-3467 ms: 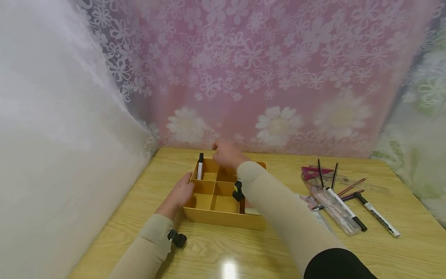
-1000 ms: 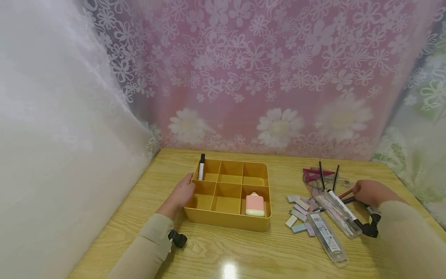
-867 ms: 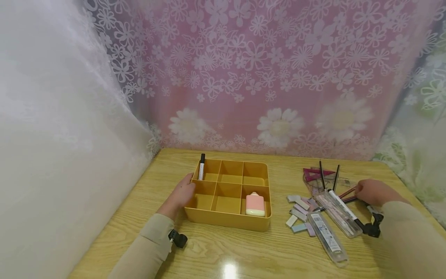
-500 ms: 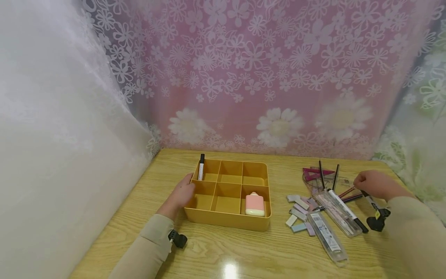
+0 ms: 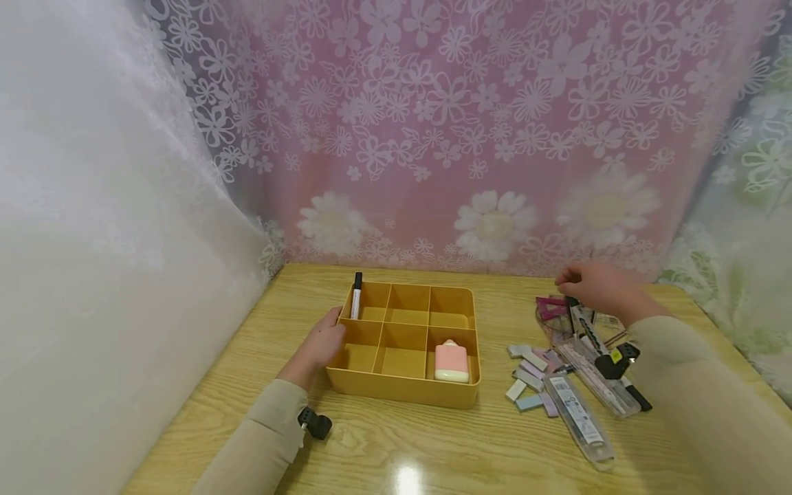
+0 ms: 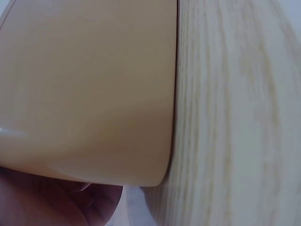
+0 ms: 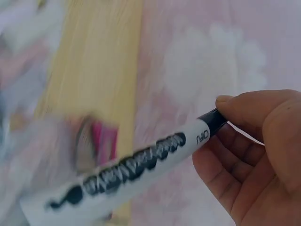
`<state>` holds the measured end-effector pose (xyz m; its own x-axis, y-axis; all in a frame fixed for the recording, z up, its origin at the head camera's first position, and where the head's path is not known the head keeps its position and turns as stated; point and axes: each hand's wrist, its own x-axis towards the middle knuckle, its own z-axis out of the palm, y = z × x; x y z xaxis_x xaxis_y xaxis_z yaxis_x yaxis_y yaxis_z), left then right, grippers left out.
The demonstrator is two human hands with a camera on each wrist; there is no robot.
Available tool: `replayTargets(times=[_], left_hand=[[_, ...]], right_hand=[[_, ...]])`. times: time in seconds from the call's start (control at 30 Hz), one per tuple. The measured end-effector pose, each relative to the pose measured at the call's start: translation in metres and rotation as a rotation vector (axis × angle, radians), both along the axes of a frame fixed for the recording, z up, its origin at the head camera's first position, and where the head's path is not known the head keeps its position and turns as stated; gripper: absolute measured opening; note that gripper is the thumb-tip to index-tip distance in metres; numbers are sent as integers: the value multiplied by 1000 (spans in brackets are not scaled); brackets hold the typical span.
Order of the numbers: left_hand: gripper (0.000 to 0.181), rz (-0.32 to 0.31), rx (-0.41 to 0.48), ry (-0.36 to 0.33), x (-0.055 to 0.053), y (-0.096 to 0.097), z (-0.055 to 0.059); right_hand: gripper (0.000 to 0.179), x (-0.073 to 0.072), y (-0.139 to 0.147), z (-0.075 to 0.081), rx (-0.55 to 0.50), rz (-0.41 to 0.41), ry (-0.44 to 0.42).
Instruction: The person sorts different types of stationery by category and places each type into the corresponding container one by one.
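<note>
From where I'm standing, the right hand point(image 5: 597, 287) has a white marker point(image 7: 122, 172) pinched by its black end, over the stationery pile point(image 5: 597, 386). Left hand point(image 5: 318, 342) grips the yellow organizer point(image 5: 402, 392)'s left wall. Pink bottle point(image 5: 452, 361) sits front-right, another marker point(image 5: 355, 300) back-left.

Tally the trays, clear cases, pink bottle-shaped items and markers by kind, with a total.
Yellow divided tray: 1
Clear cases: 2
Pink bottle-shaped item: 1
Markers: 3 (one in the tray, one in the right hand, one by the clear cases)
Total: 7
</note>
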<state>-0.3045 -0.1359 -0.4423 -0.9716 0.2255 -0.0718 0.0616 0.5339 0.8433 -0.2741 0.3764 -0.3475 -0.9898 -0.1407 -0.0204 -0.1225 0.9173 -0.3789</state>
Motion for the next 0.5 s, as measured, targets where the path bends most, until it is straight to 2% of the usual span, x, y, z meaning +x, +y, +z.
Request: replayTargets(times=[0.27,0.5], left_hand=[[58,3,-11,-1,1,-1,2],[57,-1,-17,6,2,-1,2]], right_hand=[[23,-18,-85,26,-165,35,43],[21,-34,-147,39,-293,55,52]])
